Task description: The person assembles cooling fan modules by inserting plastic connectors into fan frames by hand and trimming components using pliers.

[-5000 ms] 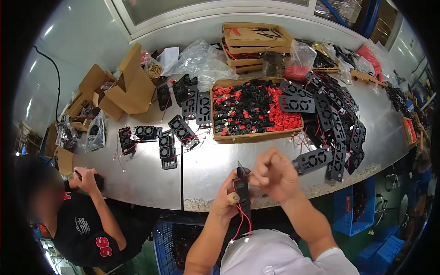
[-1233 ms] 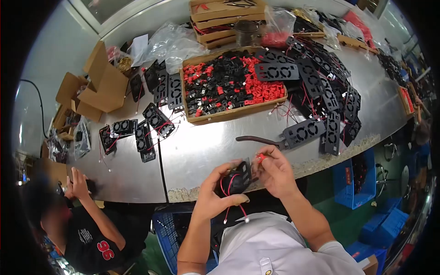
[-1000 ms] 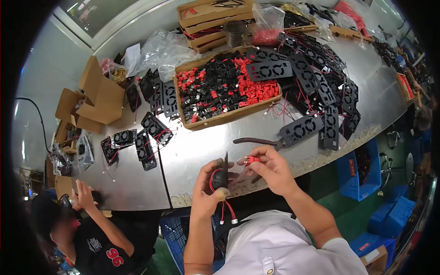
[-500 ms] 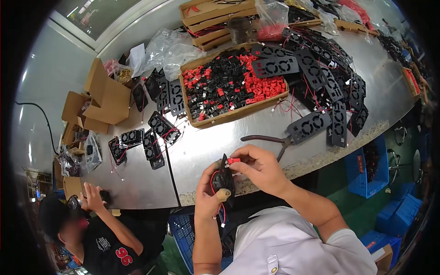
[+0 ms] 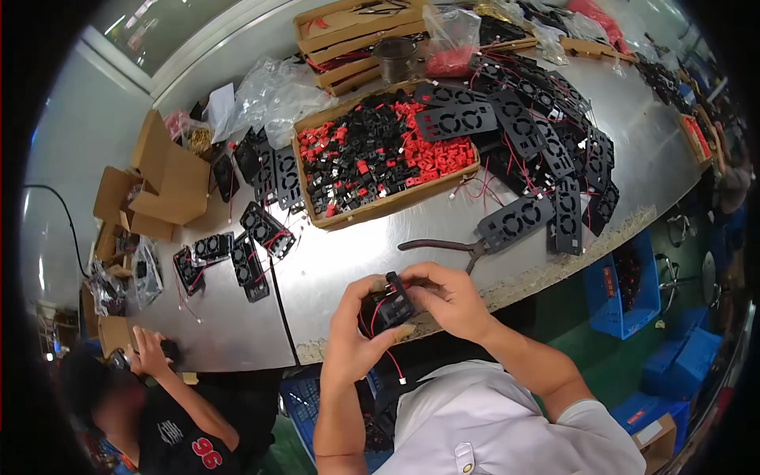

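A black fan panel (image 5: 393, 310) with red and black wires is held over the table's front edge, tilted so its fan side partly shows. My left hand (image 5: 352, 332) is wrapped round its left side, the thumb along the lower edge. Closed at the panel's upper right edge is my right hand (image 5: 447, 299), its thumb and fingertips against it. Those fingertips hide most of the spot where they meet the panel; the red connector cannot be made out there. A wire with a white plug (image 5: 402, 381) dangles below. Beyond my hands lie dark-handled pliers (image 5: 435, 245).
A cardboard tray (image 5: 348, 219) holds red and black connectors. Fan panels (image 5: 518, 222) with wires are heaped at the right, and several more (image 5: 249, 265) lie left. An open carton (image 5: 170, 182) stands farther left. A co-worker's hand (image 5: 150, 352) is at the lower left. Blue crates (image 5: 621, 317) stand below, right.
My right hand has moved in against the panel, and the red connector in its fingers has gone out of sight. The panel has turned to show more of its fan side.
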A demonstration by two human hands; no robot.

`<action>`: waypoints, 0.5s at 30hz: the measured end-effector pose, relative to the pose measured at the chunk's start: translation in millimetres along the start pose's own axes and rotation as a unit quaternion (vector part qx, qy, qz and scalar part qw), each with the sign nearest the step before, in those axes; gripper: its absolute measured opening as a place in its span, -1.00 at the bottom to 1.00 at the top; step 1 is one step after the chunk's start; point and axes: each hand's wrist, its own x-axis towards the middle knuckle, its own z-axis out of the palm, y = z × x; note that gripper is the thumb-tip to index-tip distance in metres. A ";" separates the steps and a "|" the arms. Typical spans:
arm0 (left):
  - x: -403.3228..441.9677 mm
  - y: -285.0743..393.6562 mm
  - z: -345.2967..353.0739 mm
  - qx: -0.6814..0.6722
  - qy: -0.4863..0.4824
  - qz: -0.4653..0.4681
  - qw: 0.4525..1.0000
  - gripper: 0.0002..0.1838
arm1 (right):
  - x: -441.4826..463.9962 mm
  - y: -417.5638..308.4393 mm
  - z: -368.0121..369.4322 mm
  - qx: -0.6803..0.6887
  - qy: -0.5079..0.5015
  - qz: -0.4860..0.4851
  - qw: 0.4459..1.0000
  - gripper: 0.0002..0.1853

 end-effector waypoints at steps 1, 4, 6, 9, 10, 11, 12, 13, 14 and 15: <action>4.1 -0.2 -3.1 0.041 -0.021 0.008 0.999 -0.27 | 0.7 7.1 -1.6 -0.021 0.001 -0.006 1.000 -0.68; 14.7 -4.8 -12.9 0.167 -0.065 0.014 0.984 -0.32 | 4.4 14.6 -10.5 -0.142 -0.028 -0.011 0.989 -0.66; 18.2 -5.6 -14.9 0.261 -0.074 0.017 0.962 -0.35 | 9.8 17.1 -17.9 -0.245 -0.067 -0.040 0.966 -0.62; 17.7 -9.7 -17.3 0.308 -0.086 0.020 0.947 -0.38 | 11.7 8.5 -12.2 -0.217 -0.024 -0.034 0.975 -0.62; 18.7 -8.7 -18.2 0.316 -0.098 0.015 0.944 -0.38 | 13.9 8.5 -11.0 -0.242 -0.035 -0.073 0.967 -0.63; 19.9 -8.2 -18.5 0.325 -0.112 0.011 0.939 -0.38 | 15.0 9.9 -8.6 -0.257 -0.048 -0.080 0.962 -0.64; 20.5 -9.2 -17.8 0.321 -0.102 0.019 0.942 -0.37 | 16.4 11.9 -5.7 -0.272 -0.059 -0.087 0.956 -0.64; 20.8 -10.8 -16.5 0.316 -0.093 0.027 0.944 -0.36 | 17.0 13.2 -3.2 -0.288 -0.068 -0.094 0.951 -0.65; 21.0 -11.9 -15.3 0.311 -0.086 0.036 0.946 -0.35 | 16.8 13.8 -0.5 -0.279 -0.062 -0.081 0.955 -0.65; 20.9 -12.7 -14.4 0.307 -0.082 0.033 0.948 -0.34 | 16.4 14.6 2.2 -0.271 -0.057 -0.068 0.959 -0.66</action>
